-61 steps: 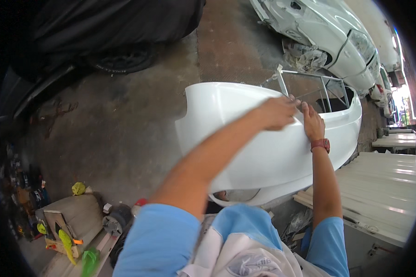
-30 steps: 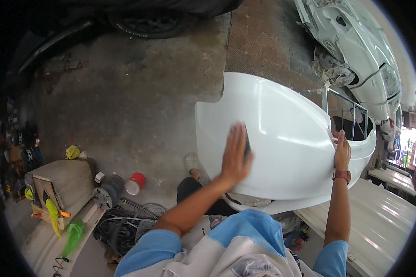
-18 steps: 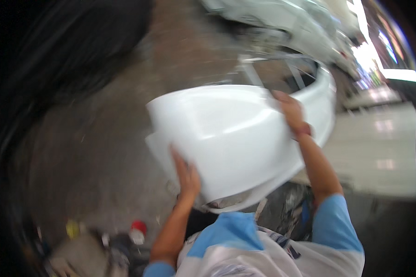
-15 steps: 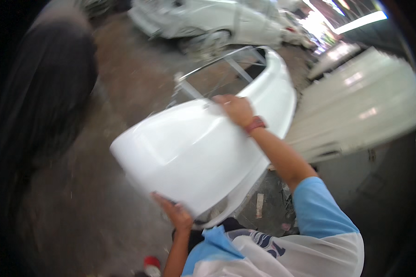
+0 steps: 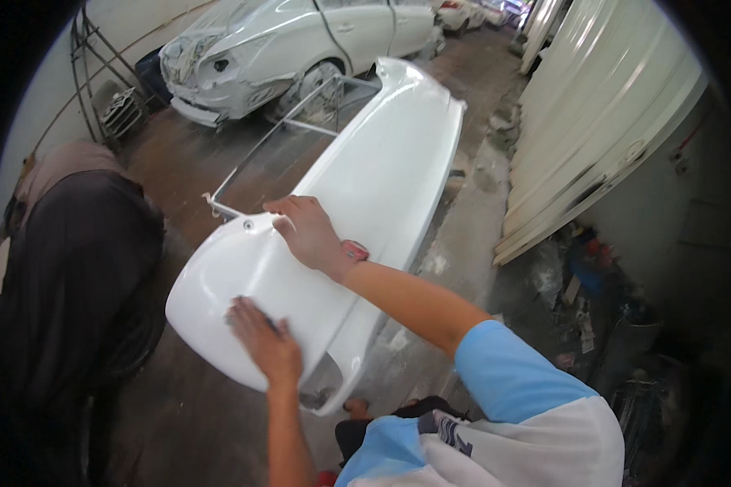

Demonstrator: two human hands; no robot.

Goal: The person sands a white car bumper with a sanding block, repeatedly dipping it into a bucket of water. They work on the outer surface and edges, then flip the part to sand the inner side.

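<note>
A long white bumper [image 5: 381, 162] stretches diagonally across the head view, resting by a thin metal frame [image 5: 312, 127]. My left hand [image 5: 264, 337] lies on the bumper's rounded near end, fingers extended over a small dark pad, which is mostly hidden under it. My right hand [image 5: 304, 227], with a red watch on the wrist, grips the bumper's upper edge beside the frame's near corner, its fingertips curled over that edge.
A white car [image 5: 349, 28] with an exposed front end stands behind. A dark covered shape [image 5: 77, 268] fills the left. Pale corrugated panels [image 5: 584, 130] line the right, with clutter [image 5: 584, 276] beneath. A metal rack [image 5: 89, 73] leans at the back left wall.
My view has swung round, so the bumper now runs away from me diagonally and more of the white car shows. My left hand has shifted along the bumper's near end; my right still holds the edge.
</note>
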